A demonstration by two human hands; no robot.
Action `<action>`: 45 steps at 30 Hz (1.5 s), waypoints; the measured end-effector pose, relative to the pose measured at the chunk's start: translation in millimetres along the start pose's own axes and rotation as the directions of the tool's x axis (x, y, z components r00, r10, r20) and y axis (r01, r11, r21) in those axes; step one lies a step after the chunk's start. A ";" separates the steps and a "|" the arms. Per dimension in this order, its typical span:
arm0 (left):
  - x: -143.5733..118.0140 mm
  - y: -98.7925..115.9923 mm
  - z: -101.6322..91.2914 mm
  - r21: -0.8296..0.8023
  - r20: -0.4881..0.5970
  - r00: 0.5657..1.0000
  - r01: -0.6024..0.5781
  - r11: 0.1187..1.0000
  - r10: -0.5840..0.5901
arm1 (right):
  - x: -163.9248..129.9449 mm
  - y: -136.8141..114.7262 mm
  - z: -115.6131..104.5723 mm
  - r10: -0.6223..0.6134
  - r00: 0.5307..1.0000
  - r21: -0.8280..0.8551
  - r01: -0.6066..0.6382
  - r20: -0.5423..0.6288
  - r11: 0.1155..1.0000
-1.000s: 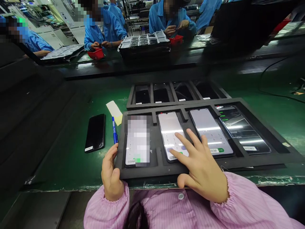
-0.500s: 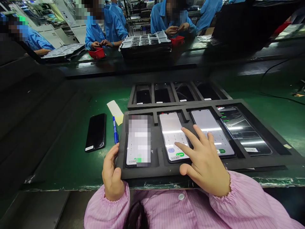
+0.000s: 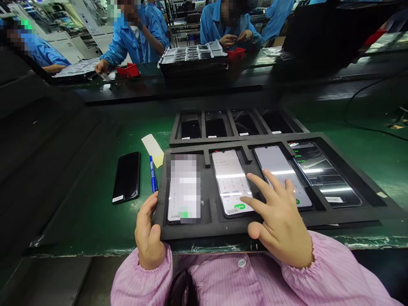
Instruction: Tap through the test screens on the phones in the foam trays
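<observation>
In the head view, a black foam tray (image 3: 191,232) lies near the table's front edge with several smartphones in its slots. My left hand (image 3: 148,238) grips its left front corner, fingers along the side and thumb near the front. My right hand (image 3: 280,216) is open, fingers spread above the second smartphone (image 3: 228,176), which shows a lit dial pad. One fingertip is at the keypad's lower part; whether it touches the glass I cannot tell. The leftmost phone (image 3: 174,204) has a partly blurred bright screen. The third phone (image 3: 270,157) is lit and partly covered by my fingers. A darker screen with green text marks the rightmost phone (image 3: 328,178).
Behind is a second black tray (image 3: 204,139) with dark phones. To the left lie a black phone (image 3: 126,176), a blue pen (image 3: 153,174) and a paper slip (image 3: 152,146). A cable (image 3: 347,108) runs at right. Co-workers in blue sit across, beside red bins (image 3: 128,71).
My right hand has shifted slightly right and down, its fingertip lower on the keypad. Text lines now show on the second phone's screen. A co-worker's hand has reached out to the table.
</observation>
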State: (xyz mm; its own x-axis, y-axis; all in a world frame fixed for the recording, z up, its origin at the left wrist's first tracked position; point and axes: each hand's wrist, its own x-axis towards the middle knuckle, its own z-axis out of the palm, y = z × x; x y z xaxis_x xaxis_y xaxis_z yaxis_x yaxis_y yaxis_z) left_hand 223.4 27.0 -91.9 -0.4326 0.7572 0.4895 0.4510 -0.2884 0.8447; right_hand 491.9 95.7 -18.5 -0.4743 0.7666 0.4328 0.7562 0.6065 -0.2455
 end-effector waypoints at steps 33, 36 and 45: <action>20.2 26.5 7.8 -0.090 -0.175 0.895 0.400 0.912 -0.410 | -37.1 61.0 -20.4 0.231 0.964 -0.084 -0.243 -0.135 0.966; 21.4 28.2 9.6 -0.069 -0.192 0.884 0.422 0.904 -0.427 | -37.3 62.2 -21.5 0.203 0.969 -0.049 -0.211 -0.138 0.976; 20.2 23.5 6.5 0.048 -0.168 0.903 0.408 0.912 -0.395 | -42.4 63.9 -25.3 0.182 0.976 -0.058 -0.190 -0.122 0.980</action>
State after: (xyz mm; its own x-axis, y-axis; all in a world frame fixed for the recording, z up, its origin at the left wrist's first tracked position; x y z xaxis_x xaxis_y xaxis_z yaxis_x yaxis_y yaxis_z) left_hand 230.4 39.4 -63.5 -0.7000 0.6994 0.1444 0.2718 0.0739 0.9595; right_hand 571.8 96.7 -30.5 -0.2704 0.8328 0.4831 0.8574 0.4366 -0.2727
